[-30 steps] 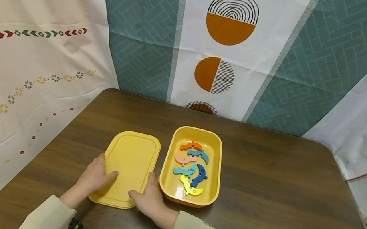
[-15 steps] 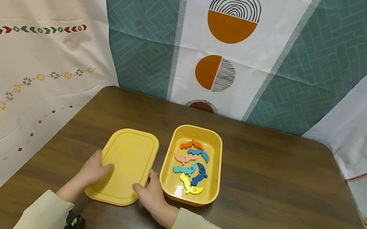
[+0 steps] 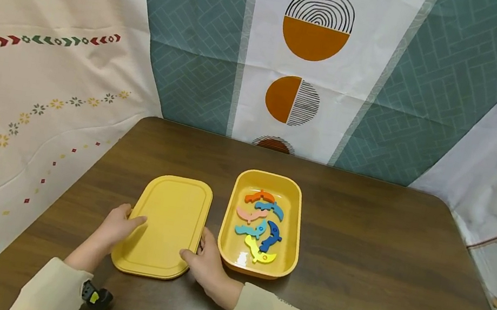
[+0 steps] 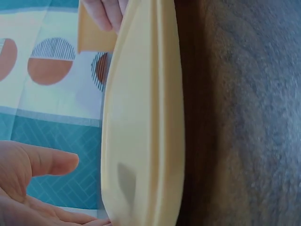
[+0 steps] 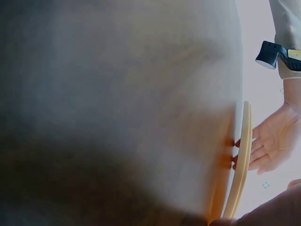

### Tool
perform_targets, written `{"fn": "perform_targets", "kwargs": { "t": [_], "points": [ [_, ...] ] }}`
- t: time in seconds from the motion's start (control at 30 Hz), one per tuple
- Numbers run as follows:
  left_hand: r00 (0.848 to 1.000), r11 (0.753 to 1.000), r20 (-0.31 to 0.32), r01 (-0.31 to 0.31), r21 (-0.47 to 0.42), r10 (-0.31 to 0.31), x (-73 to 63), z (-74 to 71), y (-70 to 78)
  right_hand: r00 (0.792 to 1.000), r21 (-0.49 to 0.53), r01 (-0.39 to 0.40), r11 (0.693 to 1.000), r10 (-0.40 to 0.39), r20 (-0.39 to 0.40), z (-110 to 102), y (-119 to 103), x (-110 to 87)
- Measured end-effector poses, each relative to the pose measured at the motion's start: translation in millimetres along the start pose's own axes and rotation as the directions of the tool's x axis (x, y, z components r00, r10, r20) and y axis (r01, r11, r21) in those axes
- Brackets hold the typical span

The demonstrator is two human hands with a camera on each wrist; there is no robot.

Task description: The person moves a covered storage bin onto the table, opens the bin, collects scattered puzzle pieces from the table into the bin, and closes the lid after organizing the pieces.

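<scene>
A flat yellow lid (image 3: 166, 218) with rounded corners lies at the left of the table. At its left side is my left hand (image 3: 117, 225), fingers extended and touching the edge; in the left wrist view the thumb stands apart from the lid. My right hand (image 3: 209, 266) pinches the lid's lower right edge, thumb on top, fingers along the side and partly hidden. Just right of it stands an open yellow box (image 3: 288, 194). Inside lie several crescent-shaped, bird-like pieces, including an orange one (image 3: 260, 196), a pink one (image 3: 251, 216), a dark blue one (image 3: 271, 237) and a yellow one (image 3: 259, 251).
The brown wooden table (image 3: 373, 263) extends far to the right of the box. Behind it hangs a patterned teal and white curtain (image 3: 192, 47), with pale cloths at both sides. A black wrist camera (image 3: 96, 298) sits at the left cuff.
The lid has slid a little to the left, away from the box. My left hand has moved left with it, while the right hand and the box have hardly moved.
</scene>
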State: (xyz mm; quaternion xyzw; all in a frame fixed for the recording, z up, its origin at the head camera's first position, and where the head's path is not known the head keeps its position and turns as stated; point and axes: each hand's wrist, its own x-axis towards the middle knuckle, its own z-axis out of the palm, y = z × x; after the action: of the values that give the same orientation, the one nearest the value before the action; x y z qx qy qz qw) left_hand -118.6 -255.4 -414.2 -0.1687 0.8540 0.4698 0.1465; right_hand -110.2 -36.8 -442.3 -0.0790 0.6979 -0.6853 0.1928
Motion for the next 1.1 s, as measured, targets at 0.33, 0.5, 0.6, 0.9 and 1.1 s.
{"fn": "perform_targets", "kwargs": {
  "t": [0.33,0.5,0.6,0.9,1.1],
  "points": [
    [0.999,0.995,0.039,0.039,-0.096,-0.036,1.0,-4.7,-2.6,0.998,0.044,0.033,0.999,-0.035,0.053,-2,-5,-0.1],
    [0.998,0.991,0.046,0.048,-0.122,-0.043,-3.3,-8.1,-5.9,0.992,0.010,0.053,0.999,-0.053,0.111,-3,-13,-3.3],
    [0.998,0.989,0.055,0.049,-0.139,-0.042,-6.5,-8.0,-4.2,0.992,0.010,0.055,0.998,-0.056,0.116,-4,-19,-5.6],
    [0.998,0.989,0.055,-0.004,-0.147,0.012,-15.1,-7.8,14.1,0.996,0.002,0.046,0.999,-0.046,0.077,-18,-35,-10.7],
    [0.997,0.986,0.059,-0.033,-0.166,0.043,-20.6,-6.4,25.4,0.997,-0.018,0.050,0.999,-0.048,0.064,-26,-40,-15.6]
  ]
}}
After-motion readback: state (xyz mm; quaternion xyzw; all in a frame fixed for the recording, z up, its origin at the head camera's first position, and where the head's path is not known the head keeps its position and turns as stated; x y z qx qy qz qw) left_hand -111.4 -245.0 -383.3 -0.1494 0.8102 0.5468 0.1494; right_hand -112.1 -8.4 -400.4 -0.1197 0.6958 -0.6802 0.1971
